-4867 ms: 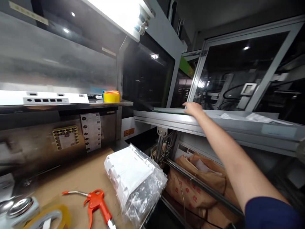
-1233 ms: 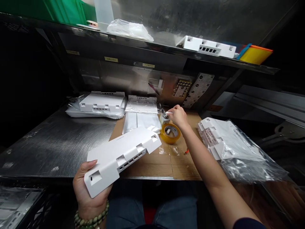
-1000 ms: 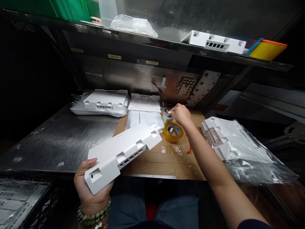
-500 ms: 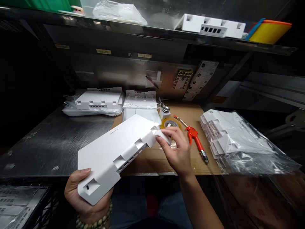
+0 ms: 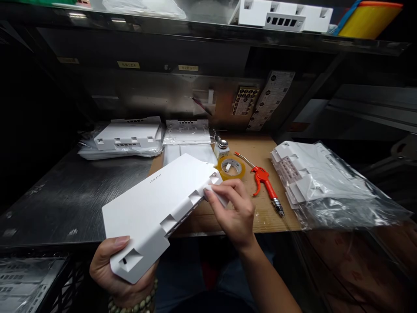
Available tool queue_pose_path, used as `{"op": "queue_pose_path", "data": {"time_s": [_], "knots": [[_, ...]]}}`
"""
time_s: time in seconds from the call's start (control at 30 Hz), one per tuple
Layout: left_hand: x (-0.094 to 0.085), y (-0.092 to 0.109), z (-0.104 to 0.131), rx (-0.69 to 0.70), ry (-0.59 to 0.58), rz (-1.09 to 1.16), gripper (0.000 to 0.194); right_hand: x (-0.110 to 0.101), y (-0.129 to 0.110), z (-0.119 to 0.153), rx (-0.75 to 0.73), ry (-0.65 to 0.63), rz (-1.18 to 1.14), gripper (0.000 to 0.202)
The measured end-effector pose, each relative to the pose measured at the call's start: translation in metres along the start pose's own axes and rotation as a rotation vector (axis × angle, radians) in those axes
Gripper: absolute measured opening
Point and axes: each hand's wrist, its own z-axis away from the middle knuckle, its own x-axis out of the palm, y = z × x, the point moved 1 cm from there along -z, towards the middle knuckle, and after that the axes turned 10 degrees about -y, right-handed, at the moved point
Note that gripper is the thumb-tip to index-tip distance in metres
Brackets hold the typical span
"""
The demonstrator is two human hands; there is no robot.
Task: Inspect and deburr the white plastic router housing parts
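The left hand (image 5: 112, 271) grips the near end of a white plastic housing (image 5: 159, 208) held over the bench's (image 5: 81, 195) front edge. The right hand (image 5: 234, 208) presses a small white piece (image 5: 215, 194) against its far corner. A tape roll (image 5: 231, 168) and red air gun (image 5: 263, 184) lie on cardboard (image 5: 257, 217) behind.

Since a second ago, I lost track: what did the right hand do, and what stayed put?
The right hand left the small bottle behind the tape roll and came back to the white cover, pressing a small white piece against its near-right corner. The left hand kept its grip on the cover's lower end. The orange air gun and bagged covers did not move.
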Motion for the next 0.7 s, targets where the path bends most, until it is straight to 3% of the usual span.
{"op": "queue_pose_path", "data": {"time_s": [0.1, 0.27, 0.43, 0.57, 0.7], "knots": [[-0.002, 0.001, 0.001, 0.007, 0.006, -0.001, 0.061, -0.001, 0.001, -0.001, 0.018, 0.015, 0.008, 0.013], [-0.005, 0.001, -0.001, -0.030, 0.029, 0.034, 0.064, -0.002, -0.011, 0.005, -0.030, -0.093, -0.078, 0.018], [-0.003, -0.003, -0.001, -0.028, 0.029, 0.083, 0.069, -0.007, -0.017, 0.009, 0.030, -0.062, -0.136, 0.020], [-0.003, -0.005, 0.001, 0.019, 0.055, 0.064, 0.068, 0.002, -0.022, 0.014, -0.029, -0.076, -0.077, 0.020], [-0.001, -0.003, 0.004, -0.039, 0.055, 0.090, 0.069, 0.011, -0.028, 0.019, -0.080, -0.096, -0.086, 0.023]]}}
